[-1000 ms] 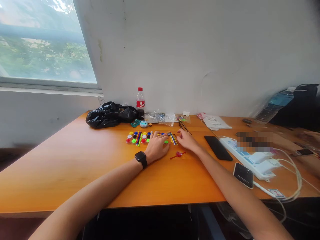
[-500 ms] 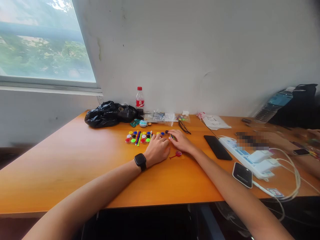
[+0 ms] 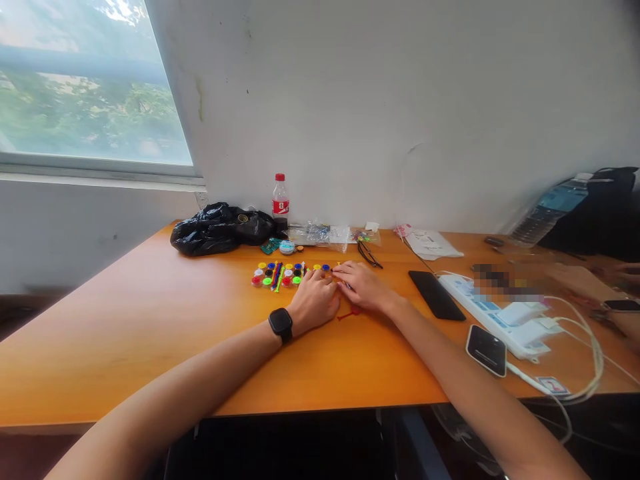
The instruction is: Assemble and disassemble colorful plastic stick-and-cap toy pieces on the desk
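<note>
My left hand (image 3: 314, 299), with a black watch on its wrist, rests at the right end of a row of small round pots. Its fingers are curled, and whatever is in them is hidden. My right hand (image 3: 364, 287) lies close beside it, fingers bent toward the thumb around something too small to make out. To the left are a red-topped pot (image 3: 257, 282), a green-topped pot (image 3: 267, 282) and several others, with thin coloured plastic sticks (image 3: 276, 277) between them. A red stick (image 3: 346, 315) pokes out below my right hand, which hides its round end.
Behind the pots are a black plastic bag (image 3: 215, 230), a cola bottle (image 3: 281, 200), clear packets (image 3: 320, 233) and a black cord (image 3: 369, 255). A dark phone (image 3: 436, 295), power strip (image 3: 493, 313) and charging phone (image 3: 486, 351) lie right. Another person's hand shows at the far right.
My right hand has shifted slightly and turned lower, now covering the red stick's round end. My left hand has hardly moved. The other person's arm at the far right has moved.
</note>
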A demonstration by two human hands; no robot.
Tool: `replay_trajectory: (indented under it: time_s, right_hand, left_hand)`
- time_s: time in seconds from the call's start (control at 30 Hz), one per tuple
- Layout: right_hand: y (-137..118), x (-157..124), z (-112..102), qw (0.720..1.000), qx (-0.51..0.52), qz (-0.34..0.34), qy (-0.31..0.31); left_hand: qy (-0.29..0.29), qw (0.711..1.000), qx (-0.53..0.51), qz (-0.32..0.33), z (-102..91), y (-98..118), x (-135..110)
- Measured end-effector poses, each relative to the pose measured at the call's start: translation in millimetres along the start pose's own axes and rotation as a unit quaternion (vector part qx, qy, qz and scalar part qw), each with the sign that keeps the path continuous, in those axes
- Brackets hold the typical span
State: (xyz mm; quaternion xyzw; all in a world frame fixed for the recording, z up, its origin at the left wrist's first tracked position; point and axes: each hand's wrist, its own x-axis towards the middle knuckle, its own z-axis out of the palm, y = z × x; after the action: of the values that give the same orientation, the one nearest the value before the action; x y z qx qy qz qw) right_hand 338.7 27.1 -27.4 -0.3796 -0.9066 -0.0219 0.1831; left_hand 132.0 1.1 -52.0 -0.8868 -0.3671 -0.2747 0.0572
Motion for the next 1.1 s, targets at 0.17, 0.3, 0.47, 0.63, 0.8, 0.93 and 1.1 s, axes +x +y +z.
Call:
replay_trajectory:
  time_s: [0.17,0.3,0.47,0.63,0.8,0.93,1.1]
  right_hand:
    - [-7,0,-9,0.997,0.079,0.003,-0.003]
    - [-12,0,-17,0.993,0.104,0.053,-0.016]
    - [-7,-1,-13,0.994,0.080,0.069,-0.022]
    - [-3,-1,-2,0.994,0.100,0.044,-0.019]
    - [0,1,3,0.992,0.119,0.036,0.004]
    - [16,0,3,0.978,0.060,0.186,0.075]
    - [35,-2,8,0.950,0.103,0.292,0.028]
  left_hand:
    - [-0.006,1.000,0.008,0.000,1.2,1,0]
    - [-0.019,1.000,0.019,0.005,0.5,1,1]
    - [-0.011,0.999,0.047,0.015,-5.4,6,-1]
    - [-0.020,0.996,0.077,0.044,-7.7,14,-3]
    - [-0.024,0.996,0.069,0.055,-4.6,14,-3]
    - [-0.036,0.995,0.072,0.050,-6.0,14,-4]
    - [-0.030,0.995,0.088,0.047,-7.3,16,-4]
